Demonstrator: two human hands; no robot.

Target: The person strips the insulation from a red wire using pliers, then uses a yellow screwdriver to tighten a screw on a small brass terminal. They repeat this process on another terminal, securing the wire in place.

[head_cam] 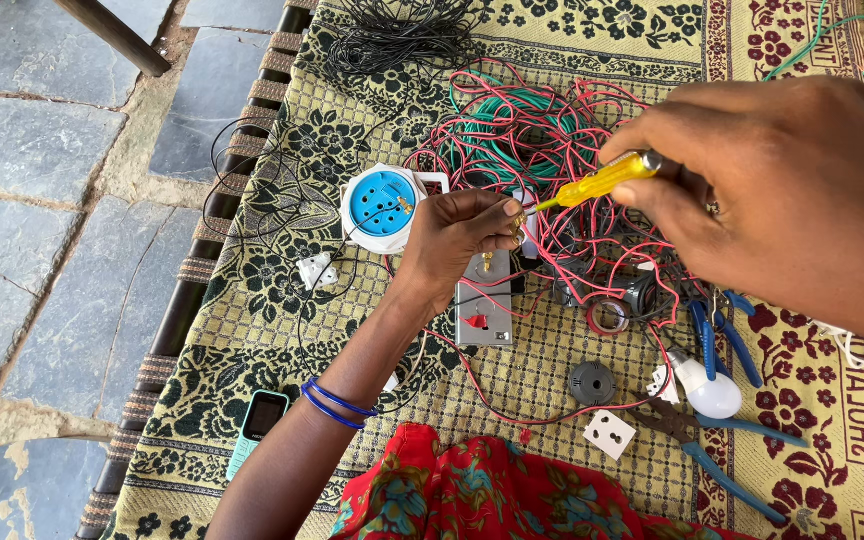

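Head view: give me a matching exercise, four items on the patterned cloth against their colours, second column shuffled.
Items:
1. screwdriver handle
2. round socket face
3. bulb
4. round disc near the grey plate

Colours:
A. white
B. dark grey
C. yellow
D. blue

Pairs: 1-C, 2-D, 3-A, 4-B

The right hand holds the screwdriver; the left hand pinches a small part at its tip.
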